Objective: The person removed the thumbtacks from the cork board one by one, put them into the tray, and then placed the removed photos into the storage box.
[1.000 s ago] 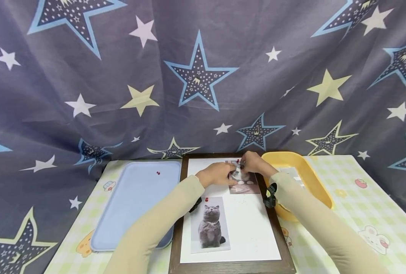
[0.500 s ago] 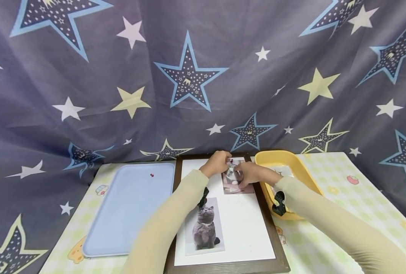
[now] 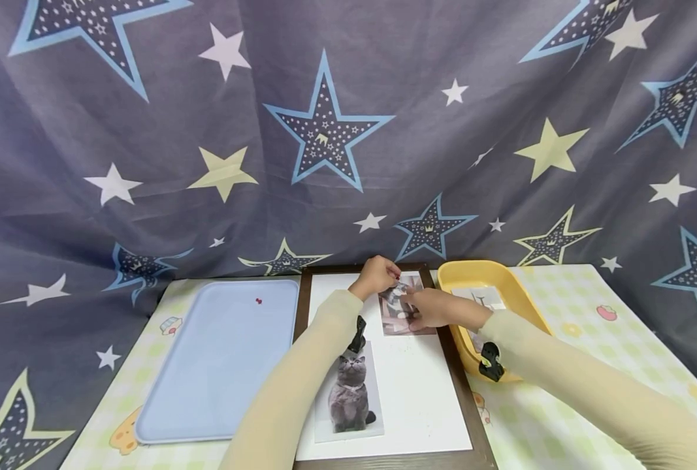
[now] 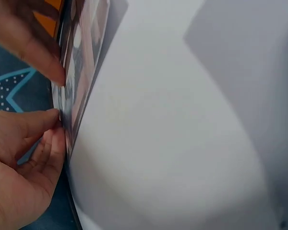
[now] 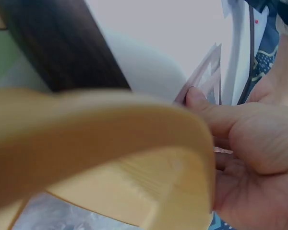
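Observation:
A small photo of a cat (image 3: 408, 328) lies near the top of a white board with a dark wooden frame (image 3: 427, 391). My left hand (image 3: 374, 275) is at its upper edge, thumb and finger pinched together at a red push pin (image 3: 398, 278). In the left wrist view the fingertips of that left hand (image 4: 31, 148) meet right at the photo's edge, the pin hidden. My right hand (image 3: 436, 307) rests on the photo's right side with fingers extended; in the right wrist view its thumb (image 5: 198, 99) touches the photo. A grey cat photo (image 3: 351, 391) lies lower left on the board.
Left of the board is a pale blue tray (image 3: 219, 365) with a red push pin (image 3: 259, 301) in it. A yellow bin (image 3: 527, 307) with photos (image 3: 483, 296) stands on the right, under my right forearm. A star-patterned curtain (image 3: 336, 215) hangs behind the checked tablecloth (image 3: 607, 339).
My left hand has moved up to the pin at the photo's top edge. My right hand has left the pin and shifted down onto the photo. The head view has turned slightly.

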{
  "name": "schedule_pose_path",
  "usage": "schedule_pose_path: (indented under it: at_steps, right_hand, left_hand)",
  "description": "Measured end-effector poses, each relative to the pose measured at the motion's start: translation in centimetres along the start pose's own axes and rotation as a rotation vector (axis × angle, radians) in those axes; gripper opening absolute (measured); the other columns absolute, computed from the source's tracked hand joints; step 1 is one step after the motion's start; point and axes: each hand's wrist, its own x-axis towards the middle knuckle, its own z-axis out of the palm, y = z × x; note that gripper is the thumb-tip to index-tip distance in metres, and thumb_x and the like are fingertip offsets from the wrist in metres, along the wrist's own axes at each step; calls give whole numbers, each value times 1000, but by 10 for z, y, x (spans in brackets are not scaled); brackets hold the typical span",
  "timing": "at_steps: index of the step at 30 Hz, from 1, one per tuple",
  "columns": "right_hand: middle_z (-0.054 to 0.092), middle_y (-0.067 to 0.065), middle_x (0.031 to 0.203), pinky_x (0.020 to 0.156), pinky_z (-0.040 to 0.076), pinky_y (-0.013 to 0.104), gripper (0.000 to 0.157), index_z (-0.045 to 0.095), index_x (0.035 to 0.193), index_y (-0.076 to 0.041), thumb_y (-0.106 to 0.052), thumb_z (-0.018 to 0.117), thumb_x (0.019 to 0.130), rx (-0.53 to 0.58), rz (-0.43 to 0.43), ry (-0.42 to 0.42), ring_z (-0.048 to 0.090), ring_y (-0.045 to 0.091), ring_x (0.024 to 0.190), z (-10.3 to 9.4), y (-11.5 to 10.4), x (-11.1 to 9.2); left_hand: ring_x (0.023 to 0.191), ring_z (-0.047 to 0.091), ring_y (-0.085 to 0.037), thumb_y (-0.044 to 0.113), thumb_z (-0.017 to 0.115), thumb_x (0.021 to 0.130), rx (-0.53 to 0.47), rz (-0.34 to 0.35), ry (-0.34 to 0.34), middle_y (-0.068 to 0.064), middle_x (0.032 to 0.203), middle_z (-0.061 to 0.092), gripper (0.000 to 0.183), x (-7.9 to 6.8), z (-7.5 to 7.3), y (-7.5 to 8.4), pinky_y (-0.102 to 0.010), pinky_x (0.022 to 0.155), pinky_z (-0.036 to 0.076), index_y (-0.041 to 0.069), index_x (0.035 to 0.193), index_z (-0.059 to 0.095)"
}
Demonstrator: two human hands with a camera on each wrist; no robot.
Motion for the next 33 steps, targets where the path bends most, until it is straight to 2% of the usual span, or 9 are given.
schedule_pose_path:
  at_steps: [4,8,12,15,19,26,29,33]
  right_hand:
    - [41,32,155,109,50,45,72,45,149,6,-29,75,94,-25,25,-33,55,39,133,2,-3,-1]
    - [42,31,155,109,50,45,73,45,149,6,-31,75,94,-58,48,-36,56,39,133,4,-7,2]
    - [43,30,154,110,50,45,73,46,148,6,-31,76,92,-78,61,-26,56,39,132,5,-7,4]
    - [45,30,153,111,49,46,73,48,147,6,-31,77,91,-91,59,-16,55,39,134,5,-8,5]
    - [46,31,152,112,48,47,72,49,146,7,-30,78,91,-88,51,-7,54,40,134,5,-8,4]
    - [45,30,153,112,48,48,71,48,147,6,-28,77,92,-66,67,-18,54,40,135,4,-8,2]
    - [45,30,152,112,47,47,70,48,147,6,-27,77,92,-73,63,-17,54,40,135,4,-8,2]
    - [45,32,152,112,47,48,71,48,147,7,-26,78,91,-72,57,-24,53,41,135,3,-11,3]
  left_hand:
    - [85,71,-15,6,78,83,-43,-28,-4,-7,95,80,17,-1,-1,0,-15,76,51,5,100,81]
    - [82,68,-10,6,78,84,-109,-58,-19,-7,97,80,17,1,0,-3,-13,77,50,5,100,81]
    - [84,67,-11,7,78,83,-157,-77,-26,-8,98,80,18,4,1,-9,-13,77,50,5,100,82]
    - [81,65,-9,9,79,83,-178,-90,-40,-8,99,80,17,6,1,-13,-11,73,49,6,100,82]
    - [68,58,-2,12,80,84,-218,-121,-55,-8,98,80,17,7,0,-14,-11,63,46,6,100,82]
    - [60,56,-3,8,80,83,-323,-151,-51,-10,94,79,18,7,4,-13,-12,56,45,2,99,81]
    - [59,55,-4,7,79,82,-315,-156,-33,-10,90,79,17,8,5,-13,-12,55,44,2,98,81]
    - [58,55,-5,6,80,82,-320,-177,-25,-3,75,73,16,8,6,-15,-12,53,44,1,97,80]
